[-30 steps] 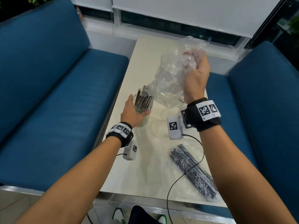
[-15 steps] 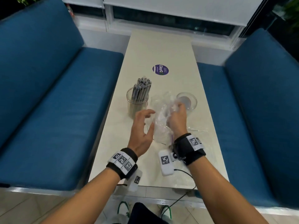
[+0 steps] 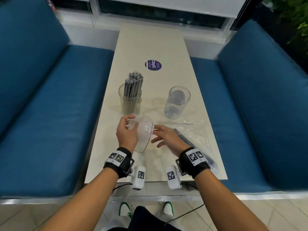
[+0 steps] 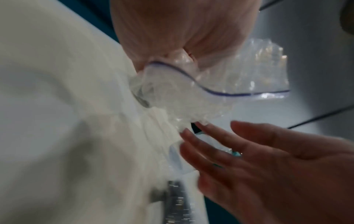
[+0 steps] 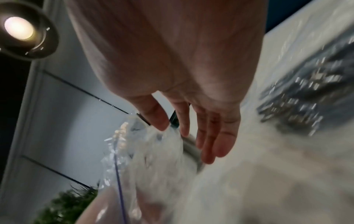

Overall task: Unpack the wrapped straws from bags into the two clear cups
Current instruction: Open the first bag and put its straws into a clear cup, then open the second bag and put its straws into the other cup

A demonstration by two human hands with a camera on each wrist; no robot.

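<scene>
- Since half a second ago, the empty bag [image 3: 143,133] has been passed from the right hand [image 3: 167,140] to the left hand [image 3: 127,134].
- The crumpled bag is pinched in curled left fingers [image 3: 129,117] above the desk [image 3: 153,40].
- The right fingers [image 5: 214,136] are spread loosely, holding nothing, just beside the bag.
- Wrapped straws [image 3: 133,86] stand in the left cup [image 3: 130,101]; the right cup [image 3: 177,101] is empty.
- A full bag of straws [image 3: 197,139] lies at the right edge.

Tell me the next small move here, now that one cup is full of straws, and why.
Probably put the empty zip bag, crumpled in the left hand, aside, and move the open right hand to the bag of wrapped straws lying beside it. The right cup is empty; the left cup is already full.
</scene>
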